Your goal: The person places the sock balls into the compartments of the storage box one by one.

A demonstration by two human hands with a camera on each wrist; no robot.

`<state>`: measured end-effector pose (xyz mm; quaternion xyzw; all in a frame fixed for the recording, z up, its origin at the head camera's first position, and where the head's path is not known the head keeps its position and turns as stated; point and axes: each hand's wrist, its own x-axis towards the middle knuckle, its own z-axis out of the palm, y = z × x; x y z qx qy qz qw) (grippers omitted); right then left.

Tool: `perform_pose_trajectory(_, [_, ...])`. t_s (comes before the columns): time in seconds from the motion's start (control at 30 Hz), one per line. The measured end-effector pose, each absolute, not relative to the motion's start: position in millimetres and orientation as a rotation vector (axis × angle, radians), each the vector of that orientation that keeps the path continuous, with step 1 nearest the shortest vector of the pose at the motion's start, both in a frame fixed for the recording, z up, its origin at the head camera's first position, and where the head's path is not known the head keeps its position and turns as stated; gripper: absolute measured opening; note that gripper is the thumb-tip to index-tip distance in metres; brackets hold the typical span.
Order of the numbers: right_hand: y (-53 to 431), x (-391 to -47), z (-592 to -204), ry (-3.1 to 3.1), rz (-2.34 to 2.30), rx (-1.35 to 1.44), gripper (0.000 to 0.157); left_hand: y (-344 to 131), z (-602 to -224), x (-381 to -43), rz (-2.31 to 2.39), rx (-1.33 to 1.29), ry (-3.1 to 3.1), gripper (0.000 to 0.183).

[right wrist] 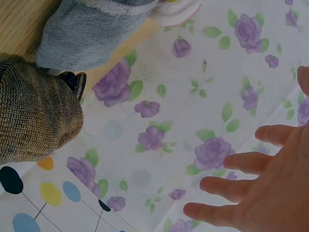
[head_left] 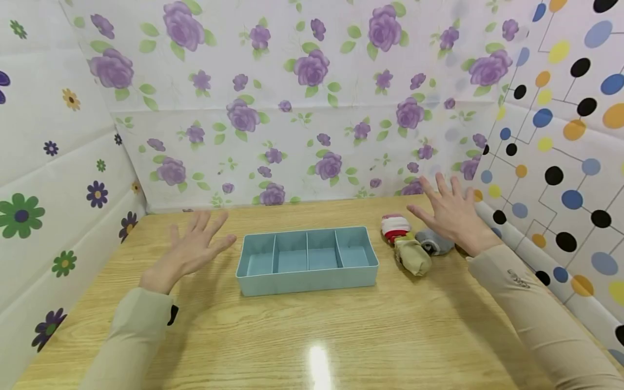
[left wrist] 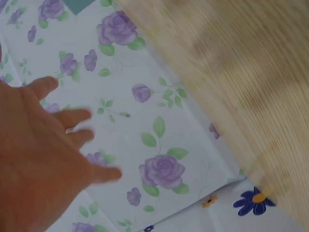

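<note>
My left hand [head_left: 192,250] hovers over the table to the left of a light blue box [head_left: 309,283], fingers spread and holding nothing. On the other side, my right hand [head_left: 450,214] is held up with its fingers stretched apart, above and behind a group of rolled-up socks. Among them are a red and white pair [head_left: 394,226], a beige pair [head_left: 413,257] and a grey pair [head_left: 439,244]. A brown-black knitted pair [right wrist: 41,113] shows large in the right wrist view; in the head view my right wrist mostly hides it. Straight divider walls split the box into several compartments.
The wooden table [head_left: 273,341] carries the box near its middle. Flowered sheeting [head_left: 292,141] rises along the back edge. A sheet with flowers [head_left: 63,162] closes the left side, a dotted one [head_left: 551,200] the right.
</note>
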<state>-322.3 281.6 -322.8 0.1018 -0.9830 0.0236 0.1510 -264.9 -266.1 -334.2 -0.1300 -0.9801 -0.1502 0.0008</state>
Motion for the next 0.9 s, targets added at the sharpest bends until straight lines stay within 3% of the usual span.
perform_pose_trajectory(0.43, [276,-325,-329,-2.897,0.070,0.370,0.085,-244,-347,-275,-0.959,-0.836,-3.335,0.127])
perform_pose_trajectory(0.9, [259,-353,-337,-3.019,0.288,0.523,0.076,-242,-347,-280,-1.145,-0.857,-3.393,0.127])
